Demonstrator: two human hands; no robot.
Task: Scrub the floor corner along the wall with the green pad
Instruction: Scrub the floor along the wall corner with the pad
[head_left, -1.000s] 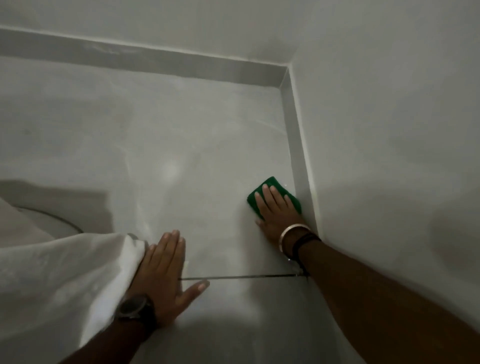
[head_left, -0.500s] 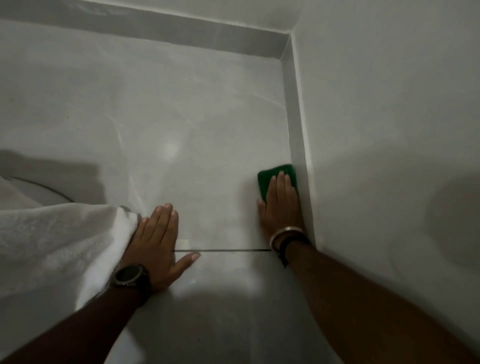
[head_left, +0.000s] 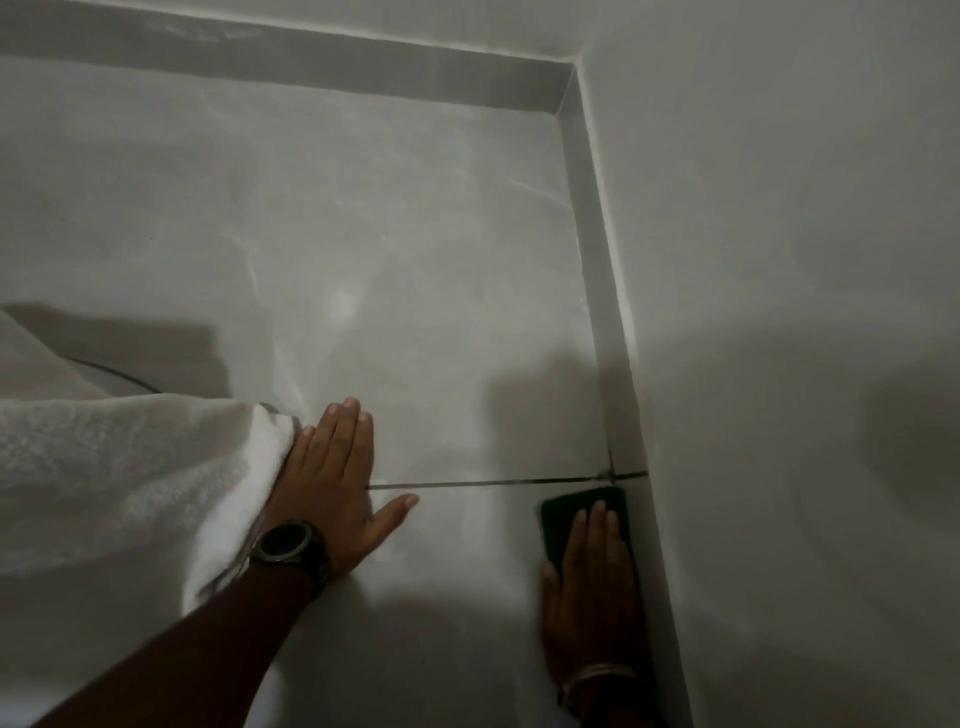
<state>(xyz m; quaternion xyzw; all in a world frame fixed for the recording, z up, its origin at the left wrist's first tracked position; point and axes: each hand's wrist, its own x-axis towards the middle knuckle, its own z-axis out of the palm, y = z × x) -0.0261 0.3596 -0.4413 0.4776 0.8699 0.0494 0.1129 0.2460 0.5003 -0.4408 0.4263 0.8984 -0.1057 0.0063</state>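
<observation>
The green pad (head_left: 563, 519) lies flat on the pale floor tile against the skirting strip (head_left: 597, 291) of the right wall, just below a dark grout line (head_left: 483, 483). My right hand (head_left: 589, 597) presses down on the pad with flat fingers, covering its near half. My left hand (head_left: 335, 478) rests palm down on the floor to the left, fingers spread, with a dark watch on the wrist. The floor corner (head_left: 566, 111) sits far up the right wall.
A white cloth (head_left: 119, 478) drapes over the lower left, touching my left hand. The right wall (head_left: 779, 312) rises close beside my right arm. The back wall's skirting (head_left: 291, 57) runs along the top.
My right hand has pulled the pad back along the wall, from above the grout line to just below it. The left hand has stayed planted.
</observation>
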